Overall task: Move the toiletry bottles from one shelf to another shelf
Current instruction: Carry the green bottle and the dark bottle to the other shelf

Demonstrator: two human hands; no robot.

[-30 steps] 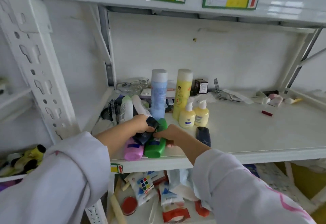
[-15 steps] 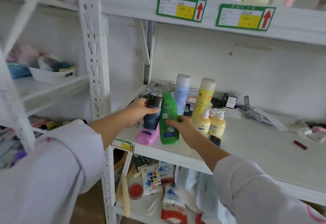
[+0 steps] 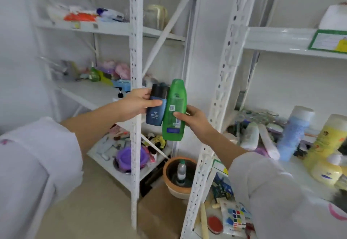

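My left hand (image 3: 138, 103) grips a dark blue bottle (image 3: 157, 107) held upside down in the air. Right beside it, my right hand (image 3: 191, 118) grips a green bottle (image 3: 174, 111), also cap down; the two bottles touch. Both hang in front of the white upright post (image 3: 135, 69) of the left shelving unit. On the right shelf (image 3: 300, 182) stand a tall light-blue bottle (image 3: 294, 131), a tall yellow bottle (image 3: 326, 141), a small yellow pump bottle (image 3: 326, 171) and white tubes (image 3: 266, 141) lying down.
The left unit's middle shelf (image 3: 88, 90) holds a green glass bottle, pink items and a pump bottle. Its lower shelf carries a purple bowl (image 3: 129, 158) and clutter. A terracotta pot (image 3: 179, 174) with a bottle inside sits on a cardboard box between the units. A second upright post (image 3: 223, 88) stands at right.
Both hands lifted the dark blue and green bottles off the right shelf and carried them left. My view swung left toward the other shelving unit.
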